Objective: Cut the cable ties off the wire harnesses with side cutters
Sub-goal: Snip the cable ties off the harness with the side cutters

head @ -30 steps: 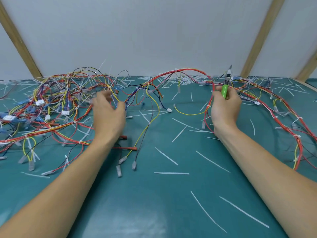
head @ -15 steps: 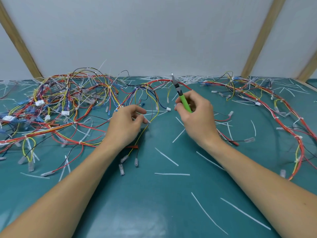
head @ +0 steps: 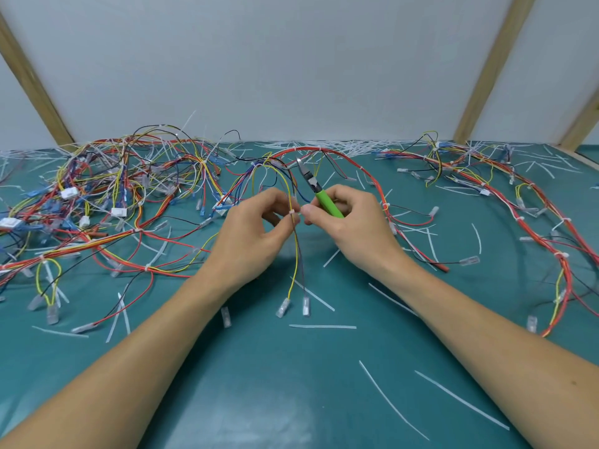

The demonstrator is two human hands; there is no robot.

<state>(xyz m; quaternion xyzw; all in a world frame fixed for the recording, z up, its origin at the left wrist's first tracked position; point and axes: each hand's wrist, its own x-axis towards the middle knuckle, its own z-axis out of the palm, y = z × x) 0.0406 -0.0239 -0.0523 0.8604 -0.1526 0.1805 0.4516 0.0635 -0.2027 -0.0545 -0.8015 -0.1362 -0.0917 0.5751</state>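
Note:
My left hand (head: 249, 233) pinches a thin bundle of yellow and dark wires (head: 295, 254) at a small white cable tie (head: 291, 212), lifted a little off the teal table. My right hand (head: 351, 226) holds green-handled side cutters (head: 319, 194), jaws pointing up and away, while its thumb and forefinger touch the same tie from the right. The bundle's two clear connectors (head: 293, 307) hang down near the table. It belongs to a red harness (head: 372, 176) arching behind my hands.
A big tangle of coloured harnesses (head: 113, 202) covers the left of the teal table (head: 291, 400). Another red harness (head: 534, 222) curves along the right side. Cut white tie strips (head: 393, 405) lie scattered around, heaped by the back wall (head: 340, 145).
Both hands came together at the table's middle. My right hand swung the cutters from the far right harness to the centre; my left hand picked up the yellow wire bundle at its tie.

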